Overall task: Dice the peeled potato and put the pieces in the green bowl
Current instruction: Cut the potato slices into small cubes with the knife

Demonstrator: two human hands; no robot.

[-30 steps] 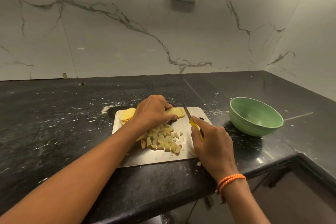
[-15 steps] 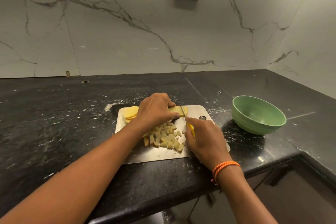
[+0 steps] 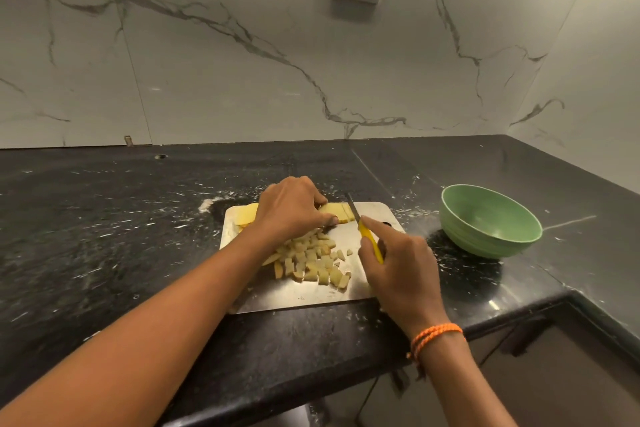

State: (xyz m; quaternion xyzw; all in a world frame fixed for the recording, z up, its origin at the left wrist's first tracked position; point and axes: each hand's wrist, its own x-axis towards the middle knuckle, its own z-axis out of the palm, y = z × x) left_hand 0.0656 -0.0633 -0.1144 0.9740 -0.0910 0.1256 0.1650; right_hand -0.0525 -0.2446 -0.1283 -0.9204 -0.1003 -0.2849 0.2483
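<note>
Two hands are working mid-frame: left hand [image 3: 291, 206] is pinning potato slices [image 3: 337, 212] on the board [image 3: 311, 295], right hand [image 3: 398, 263] is clasping the knife [image 3: 367, 234]; green bowl [image 3: 491, 222] is sitting right.

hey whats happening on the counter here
A person is dicing a peeled potato on a steel cutting board. The left hand holds down the stacked potato slices, while the right hand grips a yellow-handled knife with its blade at the end of the slices. A pile of diced pieces lies on the board. The green bowl, to the right, looks empty.
</note>
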